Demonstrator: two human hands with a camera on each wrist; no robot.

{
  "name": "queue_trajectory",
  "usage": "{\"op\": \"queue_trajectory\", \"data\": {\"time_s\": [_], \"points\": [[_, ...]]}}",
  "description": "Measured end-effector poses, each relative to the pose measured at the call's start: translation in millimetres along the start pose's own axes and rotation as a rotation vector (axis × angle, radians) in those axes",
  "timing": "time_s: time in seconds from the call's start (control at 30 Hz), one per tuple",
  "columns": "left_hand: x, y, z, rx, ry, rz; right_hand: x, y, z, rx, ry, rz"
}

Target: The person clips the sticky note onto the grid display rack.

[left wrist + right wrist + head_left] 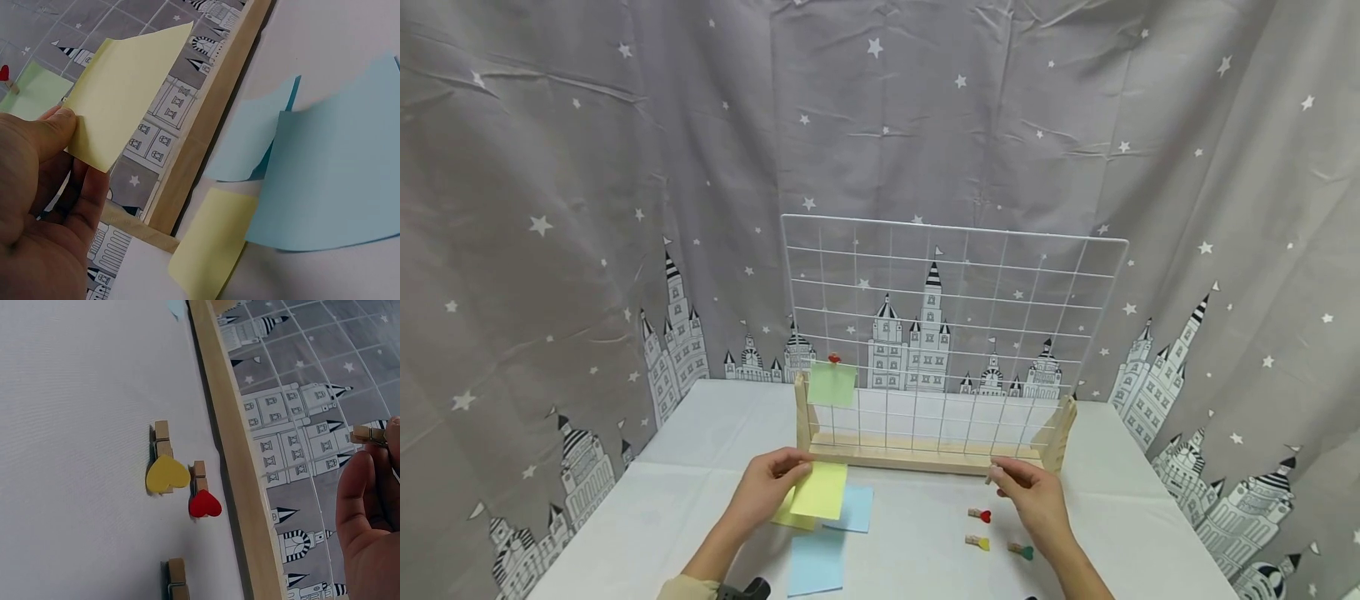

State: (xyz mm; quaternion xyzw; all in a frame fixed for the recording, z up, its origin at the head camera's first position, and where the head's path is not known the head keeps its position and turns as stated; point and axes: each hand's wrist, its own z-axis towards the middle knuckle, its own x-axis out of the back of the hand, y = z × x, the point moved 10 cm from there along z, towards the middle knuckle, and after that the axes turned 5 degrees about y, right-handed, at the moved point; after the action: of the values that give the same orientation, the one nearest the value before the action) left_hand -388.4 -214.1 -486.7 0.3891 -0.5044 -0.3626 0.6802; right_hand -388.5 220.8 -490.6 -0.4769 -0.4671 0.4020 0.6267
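Observation:
My left hand (766, 490) pinches a yellow sticky note (822, 492) by one edge, between thumb and fingers. In the left wrist view that note (125, 100) is held up off the table. My right hand (1036, 498) has a small wooden clothespin (367, 434) between thumb and fingertips; its far end is hidden by the fingers. Both hands are in front of a white wire grid (955, 227) standing in a wooden base (917, 457). A green sticky note (832, 385) hangs at the grid's lower left from a red clothespin (834, 358).
Blue sticky notes (816, 563) and another yellow note (792, 518) lie on the white table below my left hand. Near my right hand lie clothespins with a red heart (984, 517), a yellow heart (982, 543) and a green heart (1026, 552). A grey printed curtain (880, 108) hangs behind.

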Motion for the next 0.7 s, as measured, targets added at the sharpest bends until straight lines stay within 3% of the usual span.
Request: {"op": "queue_trajectory", "data": {"time_s": [0.37,0.7], "points": [[-11.2,16.1,4.4,-0.022,-0.04,-0.076,-11,-12,-1.4,0.008,-0.008,0.005],[-17.2,31.1,9.9,-0.037,-0.038,-0.077,-26,-23,-0.4,0.032,-0.025,0.034]]}}
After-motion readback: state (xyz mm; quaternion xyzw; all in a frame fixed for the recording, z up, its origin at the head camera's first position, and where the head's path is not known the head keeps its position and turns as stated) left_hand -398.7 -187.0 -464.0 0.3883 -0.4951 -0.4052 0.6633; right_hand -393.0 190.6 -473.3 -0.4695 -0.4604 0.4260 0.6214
